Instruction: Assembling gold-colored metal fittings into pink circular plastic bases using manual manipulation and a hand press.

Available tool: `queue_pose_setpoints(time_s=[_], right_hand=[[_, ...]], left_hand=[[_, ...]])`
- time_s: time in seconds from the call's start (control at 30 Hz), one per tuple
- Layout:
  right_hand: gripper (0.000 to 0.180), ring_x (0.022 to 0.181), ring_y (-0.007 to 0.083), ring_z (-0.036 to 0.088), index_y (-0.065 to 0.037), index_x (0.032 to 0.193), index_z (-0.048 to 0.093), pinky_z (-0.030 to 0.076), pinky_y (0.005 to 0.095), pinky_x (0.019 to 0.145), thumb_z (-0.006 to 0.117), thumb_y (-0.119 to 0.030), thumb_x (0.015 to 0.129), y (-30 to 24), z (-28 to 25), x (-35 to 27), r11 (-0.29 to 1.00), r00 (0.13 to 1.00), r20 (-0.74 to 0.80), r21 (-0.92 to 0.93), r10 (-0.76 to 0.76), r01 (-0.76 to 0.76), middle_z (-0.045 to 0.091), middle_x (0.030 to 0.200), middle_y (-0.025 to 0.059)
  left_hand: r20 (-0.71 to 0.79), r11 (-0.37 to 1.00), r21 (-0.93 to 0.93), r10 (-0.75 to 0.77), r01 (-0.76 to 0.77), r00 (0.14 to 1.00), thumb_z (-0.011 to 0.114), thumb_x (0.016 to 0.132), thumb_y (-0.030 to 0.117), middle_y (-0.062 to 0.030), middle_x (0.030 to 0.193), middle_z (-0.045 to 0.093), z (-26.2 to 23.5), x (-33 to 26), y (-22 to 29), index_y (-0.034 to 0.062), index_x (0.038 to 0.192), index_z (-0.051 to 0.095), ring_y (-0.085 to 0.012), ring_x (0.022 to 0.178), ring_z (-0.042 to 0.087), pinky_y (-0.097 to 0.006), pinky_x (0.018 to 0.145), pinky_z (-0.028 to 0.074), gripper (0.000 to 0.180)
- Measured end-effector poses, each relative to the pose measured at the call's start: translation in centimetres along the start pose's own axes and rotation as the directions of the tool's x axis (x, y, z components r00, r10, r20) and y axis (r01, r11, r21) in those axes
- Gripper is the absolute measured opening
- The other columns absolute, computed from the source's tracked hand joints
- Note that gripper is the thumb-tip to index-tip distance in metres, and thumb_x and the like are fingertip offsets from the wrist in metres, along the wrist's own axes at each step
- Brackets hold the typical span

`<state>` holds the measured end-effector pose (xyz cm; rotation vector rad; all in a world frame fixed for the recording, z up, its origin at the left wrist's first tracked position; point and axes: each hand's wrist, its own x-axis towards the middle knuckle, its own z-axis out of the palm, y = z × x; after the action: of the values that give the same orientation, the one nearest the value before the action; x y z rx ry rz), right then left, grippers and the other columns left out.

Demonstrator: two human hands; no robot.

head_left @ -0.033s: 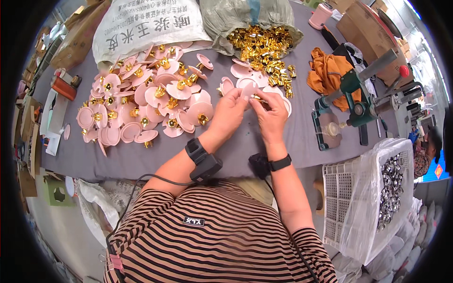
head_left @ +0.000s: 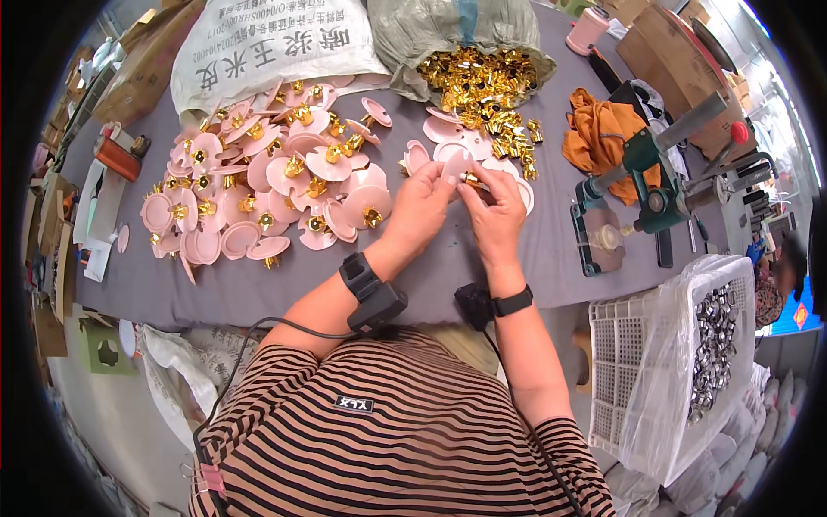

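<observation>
Over the grey-covered table, my left hand point(head_left: 420, 205) pinches a pale pink disc point(head_left: 457, 163) by its edge. Close against it, my right hand point(head_left: 498, 214) is closed on a small gold fitting point(head_left: 471, 177), partly hidden by the fingers. I cannot tell whether the fitting touches the disc. Bare pink discs point(head_left: 443, 131) lie just beyond my hands. Behind them, gold fittings point(head_left: 482, 79) spill out of a greenish sack point(head_left: 405, 43). To the left spreads a heap of pink discs point(head_left: 237, 207), many with a gold fitting at the centre.
A green hand press point(head_left: 639, 181) stands at the table's right, near an orange cloth point(head_left: 599, 129). Below it sits a white plastic crate point(head_left: 616, 370) holding metal rings. A white printed sack point(head_left: 276, 52) lies behind the heap; a pink jar point(head_left: 587, 30) stands far right.
Slightly more of the gold fitting shows between the fingers of my right hand. The whole view has shifted very slightly; otherwise things stay where they were.
</observation>
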<state>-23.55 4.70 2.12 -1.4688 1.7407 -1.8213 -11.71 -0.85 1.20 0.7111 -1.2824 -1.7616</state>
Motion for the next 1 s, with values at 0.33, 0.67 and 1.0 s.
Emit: queue_pose_setpoints(time_s=[0.33, 0.67, 1.0], right_hand=[[0.034, 0.086, 0.0144, 0.069, -0.002, 0.119, 0.070, 0.056, 0.0268, 0.074, 0.073, 0.001, 0.086, -1.2, -1.2, -1.8, 0.968, 0.988, 0.014, -0.200, -0.151, 0.150, 0.070, 0.096, 0.0080], [0.039, 0.077, 0.0108, 0.067, -0.001, 0.123, 0.068, 0.055, 0.0270, 0.072, 0.075, -0.002, 0.085, -1.2, -2.2, -2.6, 0.754, 0.855, 0.122, 0.421, 0.504, -0.505, 0.073, 0.095, 0.0062], [0.028, 0.082, 0.0252, 0.070, -0.005, 0.115, 0.070, 0.055, 0.0378, 0.077, 0.068, -0.018, 0.090, 5.5, -9.5, 1.5, 0.883, 0.980, -0.122, -0.429, 0.155, -0.193, 0.073, 0.095, 0.0157]], left_hand=[[0.092, 0.706, 0.613, 0.384, -0.356, 0.919, 0.054, 0.096, 0.005, -0.0237, 0.110, 0.066, 0.8, -2.9, 2.4, 0.0047, 0.126, 0.058, -0.0419, 0.097, 0.064, -0.044, 0.077, 0.054, 0.030], [0.296, 0.600, 0.631, 0.400, -0.492, 0.867, 0.057, 0.095, 0.003, -0.0228, 0.106, 0.067, 0.0, -2.7, 2.8, 0.0069, 0.126, 0.060, -0.0421, 0.098, 0.066, -0.043, 0.079, 0.054, 0.032], [0.184, 0.026, 0.981, 0.230, -0.195, 0.956, 0.069, 0.078, 0.012, -0.0194, 0.098, 0.070, -7.5, 6.5, 6.9, 0.0041, 0.103, 0.066, -0.0356, 0.092, 0.068, -0.046, 0.080, 0.055, 0.026]])
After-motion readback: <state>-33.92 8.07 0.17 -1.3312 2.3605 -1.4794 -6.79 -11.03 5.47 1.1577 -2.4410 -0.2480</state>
